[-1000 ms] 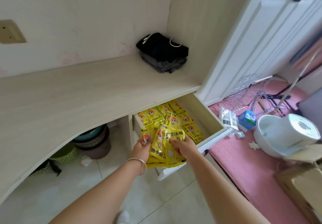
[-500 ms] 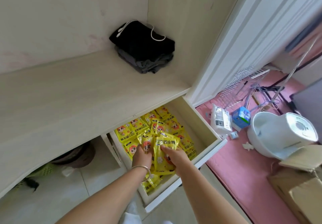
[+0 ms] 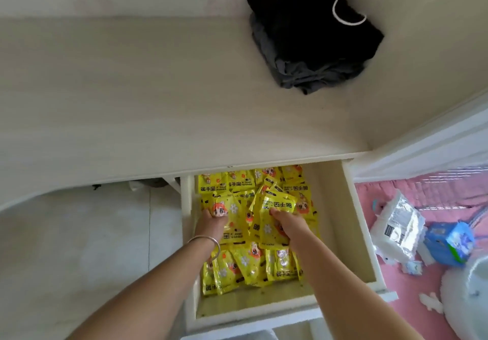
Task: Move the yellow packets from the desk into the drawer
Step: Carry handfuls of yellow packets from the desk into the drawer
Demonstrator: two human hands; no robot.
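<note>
Two bare forearms reach in from below, both going down into the open drawer (image 3: pixel 343 234), which is pulled out from under the desk (image 3: pixel 158 102). The left hand (image 3: pixel 210 224), a thin silver bangle (image 3: pixel 204 243) round its wrist, is pressed down on the yellow packets (image 3: pixel 245 260), fingers curled over one with a cartoon face printed on it; whether it grips that packet or only rests on it, I cannot tell from here. The right hand (image 3: pixel 289 222) is just beside it, fingers laid on top of a packet with dark lettering, thumb hidden, so again the hold is not clear. The packets fill the left and middle of the drawer in an overlapping heap, some flat, some tilted on edge, and the right side of the drawer floor is bare. Off to the right on the pink floor mat (image 3: pixel 422 313) lies a clear plastic wrapper (image 3: pixel 398 223) and next to it a blue box (image 3: pixel 449 242); a white rounded thing sits at the far right edge, cut off by the frame. Under the desk on the left, pale floor tiles (image 3: pixel 79 247). Further back, the desk top is a pale wood grain, and in its far right corner against the wall sits a pile of folded dark clothes (image 3: pixel 311 38) with a white cord (image 3: pixel 343 9) looped over the top.
</note>
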